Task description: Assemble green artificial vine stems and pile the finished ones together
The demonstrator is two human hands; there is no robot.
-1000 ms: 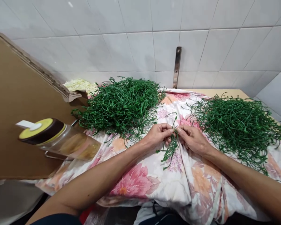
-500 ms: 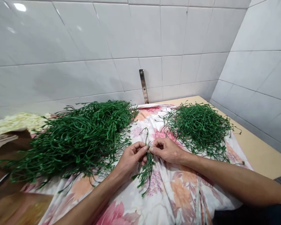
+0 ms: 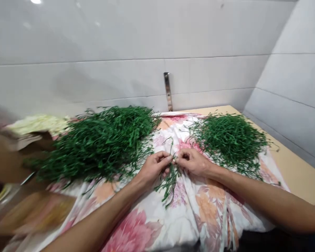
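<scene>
A small bunch of green stems hangs below my fingertips over the floral cloth. My left hand pinches the top of the bunch between thumb and forefinger. Close beside it, my right hand is pinched at the same spot, its fingertips nearly touching those of the left. One thin stem curls up above both hands. To the left lies a large heap of green stems; a smaller green heap lies to the right.
Pale yellow pieces lie at the far left behind a brown paper or bag. A blurred brownish shape fills the left edge, above a clear plastic bag. A metal strip stands against the tiled wall.
The view has shifted, so the hands and heaps appear slightly farther right and higher. A blurred brown shape now shows at the left edge. Both hands keep their pinch on the bunch.
</scene>
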